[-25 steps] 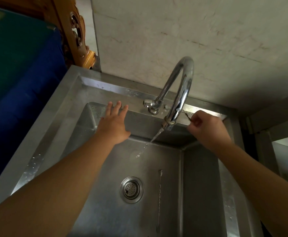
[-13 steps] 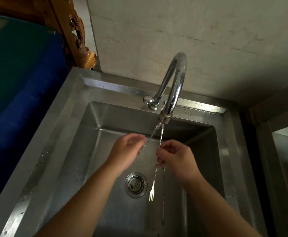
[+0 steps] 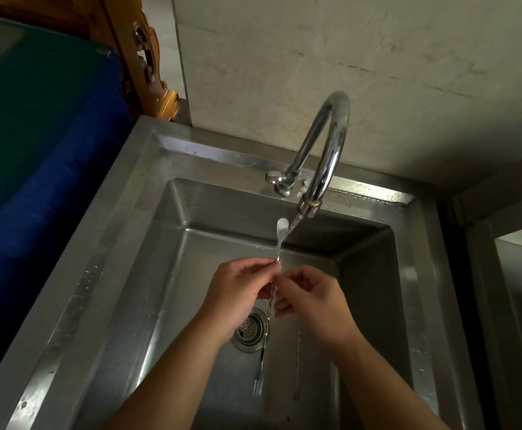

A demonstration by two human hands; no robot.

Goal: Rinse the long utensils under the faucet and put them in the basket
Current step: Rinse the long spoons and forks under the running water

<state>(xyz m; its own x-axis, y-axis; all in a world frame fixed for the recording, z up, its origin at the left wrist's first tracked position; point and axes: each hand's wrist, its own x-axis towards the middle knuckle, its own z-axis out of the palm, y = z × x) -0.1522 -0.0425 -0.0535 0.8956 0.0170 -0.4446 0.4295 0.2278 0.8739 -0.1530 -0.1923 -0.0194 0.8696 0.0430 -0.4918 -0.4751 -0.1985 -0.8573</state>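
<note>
A long twisted metal bar spoon [image 3: 279, 240], spoon bowl at the top and a small fork at the bottom end, stands nearly upright over the sink basin [image 3: 166, 274]. My left hand [image 3: 241, 290] and my right hand [image 3: 309, 299] both pinch its stem near the middle. A thin stream of water from the curved chrome faucet [image 3: 327, 150] strikes the stem just below the spoon bowl. A second long twisted utensil [image 3: 297, 364] lies flat on the basin floor to the right of the drain. No basket is in view.
The round drain strainer [image 3: 252, 332] sits in the basin floor under my hands. A blue and green covered surface [image 3: 36, 150] and a carved wooden piece [image 3: 148, 63] stand left of the sink. A stained wall rises behind the faucet; a metal edge [image 3: 517, 274] runs along the right.
My hands came together on the utensil's stem and the utensil shifted lower. The spoon bowl now shows above my fingers beside the stream, and the fork end hangs lower over the basin.
</note>
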